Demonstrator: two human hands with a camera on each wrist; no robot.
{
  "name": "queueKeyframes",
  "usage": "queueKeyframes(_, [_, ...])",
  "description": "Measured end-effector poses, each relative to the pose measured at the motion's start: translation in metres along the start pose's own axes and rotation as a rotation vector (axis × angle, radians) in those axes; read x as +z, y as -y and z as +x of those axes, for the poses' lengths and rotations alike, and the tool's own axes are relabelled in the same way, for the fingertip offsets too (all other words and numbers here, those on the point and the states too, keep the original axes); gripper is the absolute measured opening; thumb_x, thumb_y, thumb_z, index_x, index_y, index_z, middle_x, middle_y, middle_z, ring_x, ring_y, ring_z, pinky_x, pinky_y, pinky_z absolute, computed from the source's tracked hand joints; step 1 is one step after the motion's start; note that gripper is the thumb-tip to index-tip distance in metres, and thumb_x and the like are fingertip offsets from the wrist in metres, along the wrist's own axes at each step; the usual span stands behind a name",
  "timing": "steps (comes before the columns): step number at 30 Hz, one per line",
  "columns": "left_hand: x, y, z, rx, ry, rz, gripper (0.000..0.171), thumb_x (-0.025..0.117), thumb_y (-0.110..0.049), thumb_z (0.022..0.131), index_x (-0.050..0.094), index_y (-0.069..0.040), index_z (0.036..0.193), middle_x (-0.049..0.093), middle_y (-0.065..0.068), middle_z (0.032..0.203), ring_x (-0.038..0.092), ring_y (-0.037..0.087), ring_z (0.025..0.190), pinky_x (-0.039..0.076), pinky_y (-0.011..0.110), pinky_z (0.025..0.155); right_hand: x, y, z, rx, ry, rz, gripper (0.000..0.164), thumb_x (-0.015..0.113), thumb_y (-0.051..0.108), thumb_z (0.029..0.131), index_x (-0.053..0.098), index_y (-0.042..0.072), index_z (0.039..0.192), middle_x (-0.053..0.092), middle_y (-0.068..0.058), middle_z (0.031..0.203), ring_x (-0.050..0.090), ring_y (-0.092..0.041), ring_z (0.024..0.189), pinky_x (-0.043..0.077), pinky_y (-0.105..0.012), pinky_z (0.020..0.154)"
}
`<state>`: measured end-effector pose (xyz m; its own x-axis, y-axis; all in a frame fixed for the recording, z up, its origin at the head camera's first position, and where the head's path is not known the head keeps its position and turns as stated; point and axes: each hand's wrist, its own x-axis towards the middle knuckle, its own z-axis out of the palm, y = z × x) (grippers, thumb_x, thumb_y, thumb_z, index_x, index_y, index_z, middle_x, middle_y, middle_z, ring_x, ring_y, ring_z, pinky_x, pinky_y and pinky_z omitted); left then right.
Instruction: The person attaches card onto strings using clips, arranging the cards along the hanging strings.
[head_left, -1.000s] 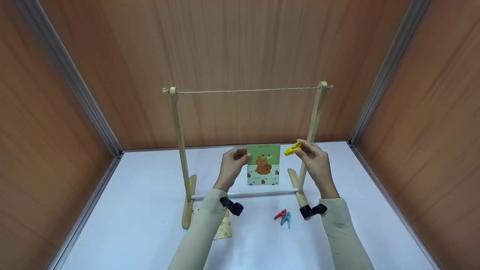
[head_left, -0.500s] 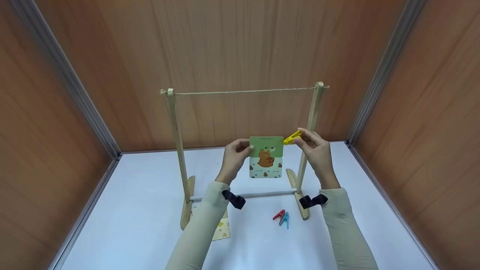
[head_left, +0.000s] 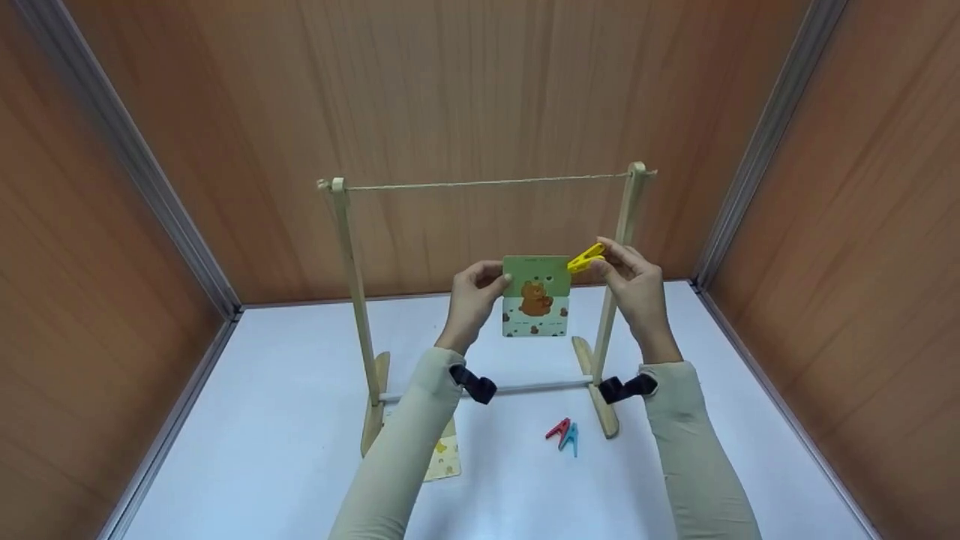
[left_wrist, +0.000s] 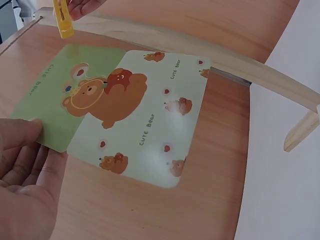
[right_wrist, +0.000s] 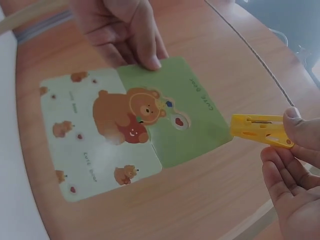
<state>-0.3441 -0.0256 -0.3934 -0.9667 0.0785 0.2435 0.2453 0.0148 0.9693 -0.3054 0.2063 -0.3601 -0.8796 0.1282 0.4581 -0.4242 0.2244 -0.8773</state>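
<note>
My left hand [head_left: 472,304] pinches the left edge of a green and white bear card [head_left: 536,296], held upright in the air below the string [head_left: 487,184]. In the left wrist view the thumb presses on the card's green half [left_wrist: 55,95]. Between thumb and fingertips my right hand [head_left: 637,292] holds a yellow clothespin [head_left: 586,258] by its handle end. Its tip lies at the card's upper right edge; in the right wrist view the clothespin [right_wrist: 260,129] seems to meet the green corner, though whether it grips the card I cannot tell.
The string spans two wooden posts [head_left: 352,292] joined low down by a white rod [head_left: 540,388]. On the white table [head_left: 262,420] lie a red clothespin [head_left: 559,428] and a blue clothespin [head_left: 570,439]. A yellowish card [head_left: 445,457] is partly hidden under the left forearm.
Both hands have risen toward the string with the card and the yellow clothespin. The clothespin, apart from the card a second ago, is now at its right edge.
</note>
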Motion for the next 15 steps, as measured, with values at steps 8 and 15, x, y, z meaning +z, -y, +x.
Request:
queueKeyframes(8, [0.009,-0.017,0.006,0.023,-0.006,-0.067,0.020,0.063,-0.009,0.092,0.067,-0.004,0.111,0.066,0.010,0.104,0.062,0.019,0.095,0.054,0.031,0.083,-0.002,0.011,0.009,-0.038,-0.011,0.000,0.046,0.067,0.020,0.089,0.058,0.006,0.132,0.058,-0.010,0.121,0.058,-0.008,0.108,0.047,-0.014,0.092])
queueKeyframes(15, [0.015,-0.029,0.013,0.038,-0.017,-0.086,0.020,0.065,-0.008,0.091,0.067,-0.002,0.110,0.068,0.010,0.103,0.063,0.015,0.091,0.052,0.043,0.090,-0.004,0.023,0.018,-0.074,-0.019,-0.002,0.045,0.067,0.022,0.088,0.059,0.009,0.131,0.059,-0.005,0.119,0.058,-0.009,0.108,0.046,-0.014,0.093])
